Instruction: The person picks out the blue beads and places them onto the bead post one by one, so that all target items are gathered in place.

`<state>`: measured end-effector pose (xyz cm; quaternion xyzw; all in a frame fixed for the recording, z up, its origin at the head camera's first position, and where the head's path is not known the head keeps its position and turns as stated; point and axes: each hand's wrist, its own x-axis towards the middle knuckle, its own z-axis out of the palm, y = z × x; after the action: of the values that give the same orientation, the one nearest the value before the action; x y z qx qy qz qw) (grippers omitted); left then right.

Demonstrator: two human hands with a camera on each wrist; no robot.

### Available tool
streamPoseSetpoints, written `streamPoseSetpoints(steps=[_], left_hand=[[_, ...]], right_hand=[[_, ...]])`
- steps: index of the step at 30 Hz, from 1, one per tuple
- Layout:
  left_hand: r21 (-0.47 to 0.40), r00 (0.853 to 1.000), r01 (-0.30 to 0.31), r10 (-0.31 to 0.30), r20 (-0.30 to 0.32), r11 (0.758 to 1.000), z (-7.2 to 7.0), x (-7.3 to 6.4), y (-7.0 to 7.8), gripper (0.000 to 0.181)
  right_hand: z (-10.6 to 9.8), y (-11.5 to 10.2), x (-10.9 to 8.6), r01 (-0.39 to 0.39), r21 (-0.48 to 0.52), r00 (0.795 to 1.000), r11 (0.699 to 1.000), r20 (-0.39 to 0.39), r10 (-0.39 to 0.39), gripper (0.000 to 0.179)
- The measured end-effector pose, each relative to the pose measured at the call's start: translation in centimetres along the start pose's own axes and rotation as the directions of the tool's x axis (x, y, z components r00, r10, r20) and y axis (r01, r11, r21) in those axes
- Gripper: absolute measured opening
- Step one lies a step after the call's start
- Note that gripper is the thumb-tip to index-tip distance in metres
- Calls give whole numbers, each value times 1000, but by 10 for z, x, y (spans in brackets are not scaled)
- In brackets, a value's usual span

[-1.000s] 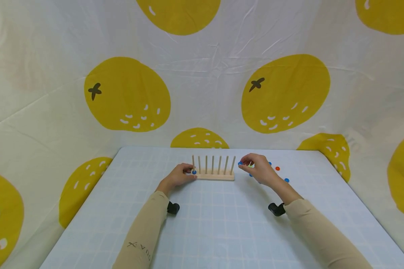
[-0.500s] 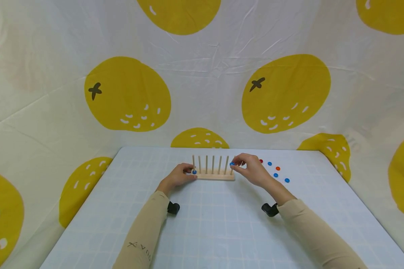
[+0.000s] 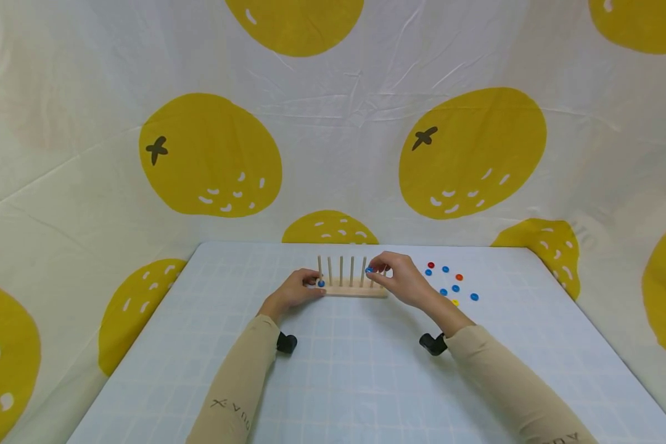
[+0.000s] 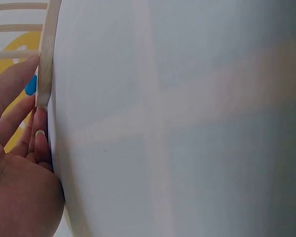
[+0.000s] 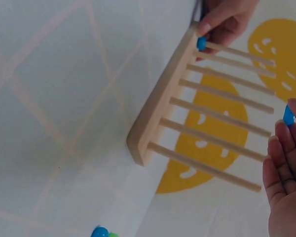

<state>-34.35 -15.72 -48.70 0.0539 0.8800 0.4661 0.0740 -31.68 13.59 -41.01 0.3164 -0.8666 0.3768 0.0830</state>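
A wooden peg rack with a row of upright pegs stands on the table. My left hand grips its left end, thumb at the front, the other fingers behind and at the end. A blue bead sits at the bottom of the leftmost peg, close to that thumb. My right hand pinches another blue bead between thumb and index finger. It is up near the peg tops, over the right part of the rack, and in the right wrist view the bead shows off the pegs. The hand covers part of the rightmost pegs in the head view.
Several loose beads lie right of the rack: a red bead, an orange bead, a yellow bead and several blue ones, such as the blue bead. A fruit-patterned curtain hangs behind the table.
My right hand has moved left with its blue bead, from right of the rack to over its right-hand pegs, uncovering the loose beads. My left hand has stayed on the rack's end.
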Motion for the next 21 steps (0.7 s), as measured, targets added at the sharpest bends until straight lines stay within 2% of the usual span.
streamPoseSetpoints(steps=[6, 13, 21], left_hand=[[-3, 1000, -8, 8, 7, 1000, -1, 0, 0, 50], [0, 1000, 17, -17, 11, 1000, -1, 1, 0, 53], [23, 1000, 15, -15, 10, 1000, -1, 1, 2, 52]], right_hand=[[8, -5, 7, 54, 15, 998, 998, 12, -55, 16], [16, -11, 14, 52, 27, 998, 998, 35, -53, 16], [25, -14, 22, 61, 15, 997, 998, 50, -62, 18]])
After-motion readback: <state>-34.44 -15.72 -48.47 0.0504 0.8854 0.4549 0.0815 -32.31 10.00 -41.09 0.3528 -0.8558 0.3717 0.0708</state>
